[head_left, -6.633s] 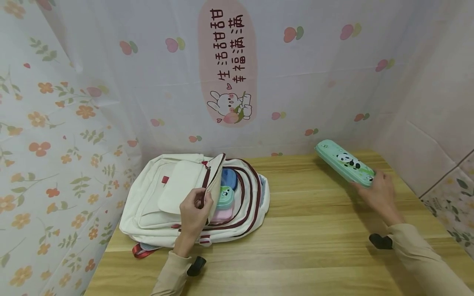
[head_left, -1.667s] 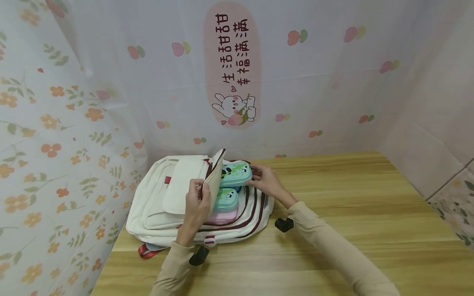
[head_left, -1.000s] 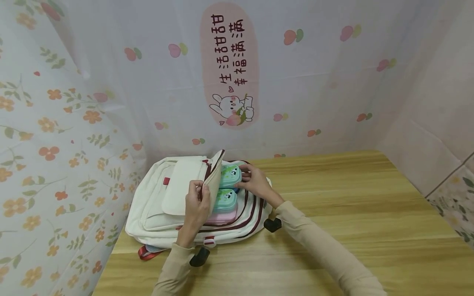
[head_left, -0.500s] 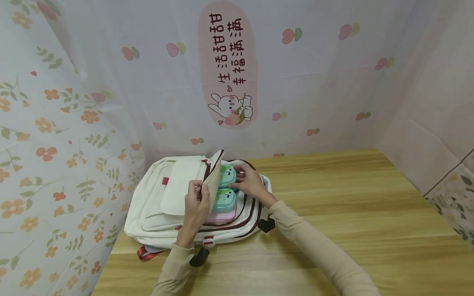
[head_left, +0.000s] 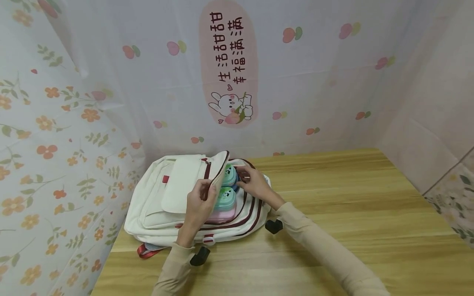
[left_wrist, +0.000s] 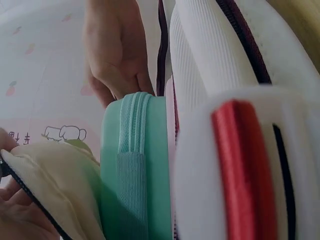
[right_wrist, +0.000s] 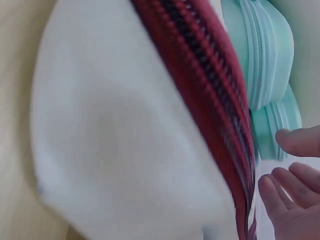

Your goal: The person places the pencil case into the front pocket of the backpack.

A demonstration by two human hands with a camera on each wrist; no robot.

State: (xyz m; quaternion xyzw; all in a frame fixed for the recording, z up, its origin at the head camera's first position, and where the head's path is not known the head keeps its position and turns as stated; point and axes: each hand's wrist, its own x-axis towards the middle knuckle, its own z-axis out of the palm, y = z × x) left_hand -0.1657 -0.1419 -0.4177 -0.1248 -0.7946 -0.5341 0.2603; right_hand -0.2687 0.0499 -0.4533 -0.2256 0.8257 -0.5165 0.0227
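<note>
A cream backpack (head_left: 148, 205) with maroon zips lies on the table, its front compartment unzipped. My left hand (head_left: 200, 203) pinches the edge of the front flap (left_wrist: 57, 175) and holds it lifted. Inside, two mint-green pencil cases with panda prints show their ends: a far one (head_left: 230, 176) and a near one (head_left: 226, 198). My right hand (head_left: 255, 185) is at the compartment's mouth, beside the far case. In the right wrist view its thumb (right_wrist: 300, 142) is right at that case's end, other fingers loosely bent and apart from it. The flap hides the cases' other ends.
A pink box (head_left: 222, 216) lies under the near case, and a dark blue item (head_left: 235, 187) shows below the far one. The wooden table (head_left: 333, 197) extends to the right. Printed cloth (head_left: 314, 82) hangs behind and at both sides.
The right hand carried the panda pencil case from the table's right side into the backpack, pushed it deeper, then let go. The left hand has kept hold of the flap, now tipped slightly rightward.
</note>
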